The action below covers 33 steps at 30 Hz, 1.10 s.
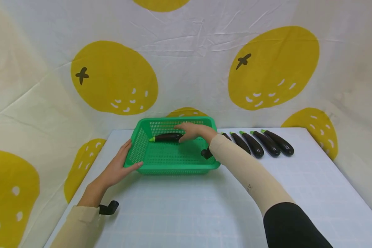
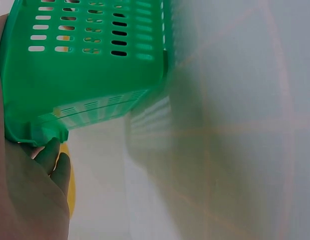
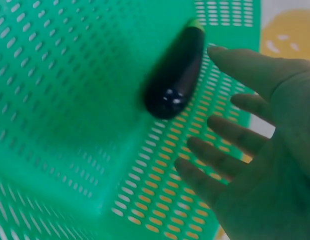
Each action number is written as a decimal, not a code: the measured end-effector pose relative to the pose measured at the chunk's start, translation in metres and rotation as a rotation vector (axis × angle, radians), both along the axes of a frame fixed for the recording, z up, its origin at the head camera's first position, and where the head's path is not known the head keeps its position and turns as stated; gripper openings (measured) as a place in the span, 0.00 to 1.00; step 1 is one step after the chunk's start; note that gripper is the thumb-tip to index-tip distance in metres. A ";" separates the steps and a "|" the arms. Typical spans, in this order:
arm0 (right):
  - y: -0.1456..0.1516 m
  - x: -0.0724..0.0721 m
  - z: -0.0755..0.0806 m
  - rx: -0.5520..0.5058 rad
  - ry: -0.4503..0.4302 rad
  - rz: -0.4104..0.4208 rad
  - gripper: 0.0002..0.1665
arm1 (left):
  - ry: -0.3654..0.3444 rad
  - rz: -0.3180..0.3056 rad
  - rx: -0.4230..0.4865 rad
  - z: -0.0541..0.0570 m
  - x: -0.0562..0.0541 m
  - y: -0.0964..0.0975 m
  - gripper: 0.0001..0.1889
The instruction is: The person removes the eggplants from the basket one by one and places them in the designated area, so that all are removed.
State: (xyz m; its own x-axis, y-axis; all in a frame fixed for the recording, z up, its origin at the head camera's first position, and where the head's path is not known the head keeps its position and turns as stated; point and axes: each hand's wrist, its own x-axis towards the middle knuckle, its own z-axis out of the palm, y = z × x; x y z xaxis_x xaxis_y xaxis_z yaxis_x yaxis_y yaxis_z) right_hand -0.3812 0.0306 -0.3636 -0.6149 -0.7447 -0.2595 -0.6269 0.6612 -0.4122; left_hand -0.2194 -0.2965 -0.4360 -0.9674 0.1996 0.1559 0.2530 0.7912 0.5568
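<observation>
A green plastic basket with slotted walls stands toward the back of the table. One dark eggplant with a green stem end lies inside it, by the far wall. My left hand holds the basket's near left corner; in the left wrist view its fingertips curl at the rim. Over the basket is my right hand, just beside the eggplant. The right wrist view shows its fingers spread and apart from the eggplant, with nothing held.
To the right of the basket lies a slanted row of several eggplants, partly hidden by the right sleeve. The table has a pale checked cover. Behind it hangs a white cloth printed with yellow fruit.
</observation>
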 end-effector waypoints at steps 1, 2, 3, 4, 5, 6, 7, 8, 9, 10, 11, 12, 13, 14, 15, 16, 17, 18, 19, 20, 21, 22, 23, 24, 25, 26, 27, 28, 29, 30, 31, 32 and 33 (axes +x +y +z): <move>-0.003 -0.001 -0.002 0.010 0.001 0.002 0.43 | 0.001 0.002 0.001 0.000 0.000 0.000 0.54; -0.006 -0.002 -0.005 0.015 0.004 0.002 0.43 | 0.001 0.002 0.002 0.000 0.000 0.000 0.54; -0.009 -0.003 -0.007 0.018 0.004 -0.001 0.43 | 0.002 0.003 0.004 0.000 0.000 0.001 0.54; -0.011 -0.004 -0.009 0.022 0.009 -0.002 0.43 | -0.002 0.001 0.006 0.001 0.000 0.001 0.54; -0.014 -0.005 -0.012 0.022 0.009 -0.007 0.42 | -0.004 0.002 0.008 0.001 0.000 0.001 0.54; -0.016 -0.006 -0.014 0.021 0.009 -0.010 0.42 | -0.006 0.001 0.009 0.000 0.000 0.001 0.54; -0.018 -0.007 -0.017 0.024 0.011 -0.014 0.42 | -0.009 0.001 0.011 0.000 0.000 0.001 0.54; -0.020 -0.007 -0.019 0.027 0.012 -0.017 0.41 | -0.012 -0.002 0.011 0.000 0.000 0.002 0.54; -0.021 -0.008 -0.021 0.031 0.012 -0.022 0.41 | -0.013 -0.003 0.012 0.000 0.000 0.002 0.55; -0.023 -0.008 -0.023 0.032 0.015 -0.025 0.41 | -0.016 -0.005 0.012 0.000 0.000 0.002 0.55; -0.024 -0.009 -0.025 0.031 0.015 -0.030 0.40 | -0.015 -0.005 0.011 0.000 0.000 0.002 0.55; -0.026 -0.009 -0.027 0.033 0.020 -0.034 0.40 | -0.016 -0.007 0.010 0.000 0.000 0.002 0.55; -0.027 -0.009 -0.029 0.037 0.027 -0.039 0.40 | -0.016 -0.008 0.009 0.000 0.000 0.003 0.55; -0.028 -0.009 -0.031 0.039 0.032 -0.046 0.40 | -0.015 -0.009 0.009 0.001 0.000 0.003 0.55; -0.028 -0.009 -0.032 0.040 0.039 -0.054 0.39 | -0.014 -0.008 0.009 0.001 0.000 0.003 0.55; -0.029 -0.009 -0.034 0.043 0.048 -0.059 0.39 | -0.014 -0.008 0.008 0.001 0.001 0.003 0.54; -0.030 -0.009 -0.035 0.046 0.057 -0.063 0.38 | -0.012 -0.006 0.006 0.001 0.001 0.003 0.54; -0.030 -0.008 -0.036 0.049 0.064 -0.069 0.38 | -0.013 -0.006 0.004 0.002 0.001 0.003 0.54; -0.031 -0.007 -0.037 0.049 0.068 -0.075 0.37 | -0.014 -0.005 0.002 0.002 0.001 0.003 0.54; -0.031 -0.006 -0.038 0.048 0.071 -0.082 0.37 | -0.013 -0.005 0.000 0.002 0.001 0.003 0.54; -0.031 -0.005 -0.038 0.047 0.074 -0.089 0.36 | -0.012 -0.005 -0.002 0.002 0.001 0.003 0.54; -0.031 -0.004 -0.038 0.047 0.076 -0.095 0.36 | -0.012 -0.005 -0.003 0.002 0.001 0.002 0.54; -0.031 -0.003 -0.037 0.044 0.075 -0.103 0.35 | -0.012 -0.006 -0.003 0.002 0.001 0.002 0.54; -0.031 -0.002 -0.037 0.043 0.072 -0.111 0.35 | -0.013 -0.009 -0.003 0.003 0.001 0.002 0.55; -0.031 -0.001 -0.036 0.042 0.071 -0.116 0.34 | -0.014 -0.010 -0.001 0.003 0.001 0.002 0.55; -0.031 0.000 -0.035 0.042 0.068 -0.122 0.34 | -0.014 -0.012 0.002 0.003 0.001 0.002 0.55; -0.030 0.001 -0.034 0.042 0.065 -0.125 0.33 | -0.016 -0.012 0.002 0.003 0.001 0.002 0.55; -0.030 0.002 -0.033 0.041 0.061 -0.126 0.32 | -0.017 -0.014 0.002 0.003 0.001 0.002 0.55; -0.030 0.003 -0.032 0.041 0.058 -0.125 0.31 | -0.018 -0.014 0.002 0.003 0.001 0.002 0.55; -0.030 0.003 -0.031 0.042 0.054 -0.122 0.30 | -0.018 -0.013 0.000 0.003 0.001 0.001 0.55; -0.031 0.002 -0.030 0.039 0.047 -0.121 0.30 | -0.018 -0.013 -0.001 0.003 0.001 0.001 0.55; -0.032 0.002 -0.029 0.035 0.041 -0.118 0.30 | -0.017 -0.010 -0.003 0.003 0.001 0.000 0.55; -0.032 0.002 -0.029 0.031 0.037 -0.112 0.29 | -0.014 -0.007 -0.006 0.003 0.001 0.000 0.55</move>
